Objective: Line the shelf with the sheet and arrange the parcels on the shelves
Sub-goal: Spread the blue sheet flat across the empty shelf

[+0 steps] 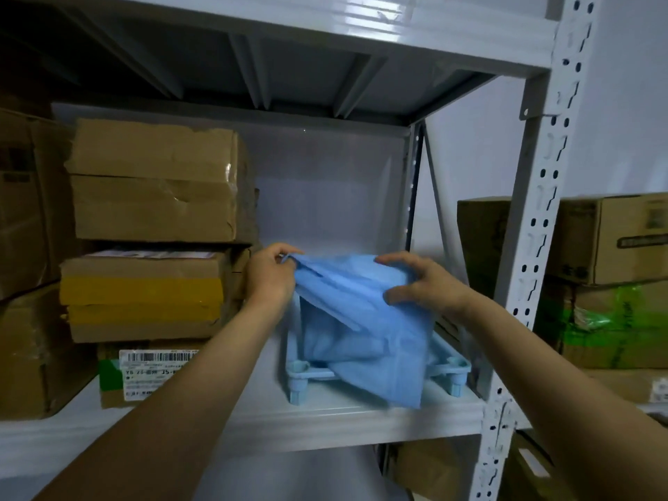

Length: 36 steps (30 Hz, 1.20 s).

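Both hands, left hand [269, 274] and right hand [421, 283], grip the sheet [365, 320] (crumpled, hanging downward).

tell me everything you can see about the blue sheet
The blue sheet looks like thin, soft non-woven fabric, crumpled and partly folded, not yet spread. The left hand pinches its upper left corner; the right hand grips its upper right edge. It drapes over a light blue plastic stand on the grey shelf.
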Available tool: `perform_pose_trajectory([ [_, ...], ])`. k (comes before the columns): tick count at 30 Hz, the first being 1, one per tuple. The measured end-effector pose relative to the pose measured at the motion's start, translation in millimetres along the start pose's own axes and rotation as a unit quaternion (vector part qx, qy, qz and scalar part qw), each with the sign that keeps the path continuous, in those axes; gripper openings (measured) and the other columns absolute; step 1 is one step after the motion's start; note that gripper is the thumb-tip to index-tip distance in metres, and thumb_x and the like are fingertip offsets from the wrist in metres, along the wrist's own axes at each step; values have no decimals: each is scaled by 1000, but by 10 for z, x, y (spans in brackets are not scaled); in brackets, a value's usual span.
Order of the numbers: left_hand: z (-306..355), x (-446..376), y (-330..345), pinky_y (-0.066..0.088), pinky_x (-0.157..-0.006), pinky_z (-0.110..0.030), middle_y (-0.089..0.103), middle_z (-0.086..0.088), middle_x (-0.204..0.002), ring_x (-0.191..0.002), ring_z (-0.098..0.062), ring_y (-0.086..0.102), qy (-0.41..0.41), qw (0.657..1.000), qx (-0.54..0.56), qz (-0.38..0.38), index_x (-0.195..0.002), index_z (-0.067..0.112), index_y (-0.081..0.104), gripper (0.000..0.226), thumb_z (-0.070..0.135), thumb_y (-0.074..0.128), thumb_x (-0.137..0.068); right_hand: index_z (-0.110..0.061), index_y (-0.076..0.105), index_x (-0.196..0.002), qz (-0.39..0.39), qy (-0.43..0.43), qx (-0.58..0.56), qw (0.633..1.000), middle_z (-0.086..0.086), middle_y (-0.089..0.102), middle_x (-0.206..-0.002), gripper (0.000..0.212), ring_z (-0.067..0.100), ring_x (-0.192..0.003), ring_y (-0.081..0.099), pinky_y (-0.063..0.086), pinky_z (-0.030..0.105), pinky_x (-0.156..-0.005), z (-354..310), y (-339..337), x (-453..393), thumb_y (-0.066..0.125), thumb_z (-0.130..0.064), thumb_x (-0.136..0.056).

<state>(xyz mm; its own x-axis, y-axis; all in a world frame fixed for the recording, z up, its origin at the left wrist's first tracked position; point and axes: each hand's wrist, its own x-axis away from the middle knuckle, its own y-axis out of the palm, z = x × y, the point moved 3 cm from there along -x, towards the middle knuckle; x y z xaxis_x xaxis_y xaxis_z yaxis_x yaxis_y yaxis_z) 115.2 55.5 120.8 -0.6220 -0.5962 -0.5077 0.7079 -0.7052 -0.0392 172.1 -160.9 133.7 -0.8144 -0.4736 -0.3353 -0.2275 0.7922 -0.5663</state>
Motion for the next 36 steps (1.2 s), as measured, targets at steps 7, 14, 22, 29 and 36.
perform_pose_trajectory([
  [7, 286, -28, 47, 39, -55, -18, 54, 4, -74, -75, -15, 52, 71, 991, -105, 33, -92, 10, 61, 6, 7, 61, -87, -5, 72, -97, 118, 16, 140, 983, 19, 68, -98, 34, 32, -89, 65, 54, 46, -88, 52, -247, -121, 48, -29, -96],
  [14, 381, -144, 89, 39, -74, -23, 63, -7, -90, -83, -20, 55, 177, 935, -303, -53, -91, 7, 72, 12, 4, 68, -80, 0, 70, -79, 177, 49, 11, 983, 11, 55, -69, 25, 21, -64, 50, 46, 30, -60, 77, -594, -219, 54, -17, -90],
  [22, 564, -277, -29, 48, -71, -29, 66, -3, -86, -82, -21, 61, 142, 914, -378, -34, -84, 15, 76, 13, 6, 68, -80, -10, 56, -82, 289, -24, 47, 956, 10, 52, -77, 19, 18, -63, 44, 35, 18, -50, -204, -1050, -308, 44, -10, -96],
  [29, 500, -152, -85, 48, -42, -14, 70, -30, -89, -42, -8, 57, 48, 956, -215, -195, -68, 8, 69, 29, -15, 57, -79, -5, 55, -127, 35, 16, 245, 969, 9, 61, -117, 55, 28, -111, 59, 44, 30, -92, -134, -785, -277, 75, -18, -77],
  [36, 442, 28, 52, 42, -43, -21, 64, -13, -83, -44, -17, 58, -72, 928, -207, -301, -94, 11, 62, 17, 14, 47, -85, -9, 58, -115, 160, -78, 265, 948, 13, 62, -108, 24, 30, -98, 57, 45, 36, -83, -271, -789, -390, 47, -10, -94],
])
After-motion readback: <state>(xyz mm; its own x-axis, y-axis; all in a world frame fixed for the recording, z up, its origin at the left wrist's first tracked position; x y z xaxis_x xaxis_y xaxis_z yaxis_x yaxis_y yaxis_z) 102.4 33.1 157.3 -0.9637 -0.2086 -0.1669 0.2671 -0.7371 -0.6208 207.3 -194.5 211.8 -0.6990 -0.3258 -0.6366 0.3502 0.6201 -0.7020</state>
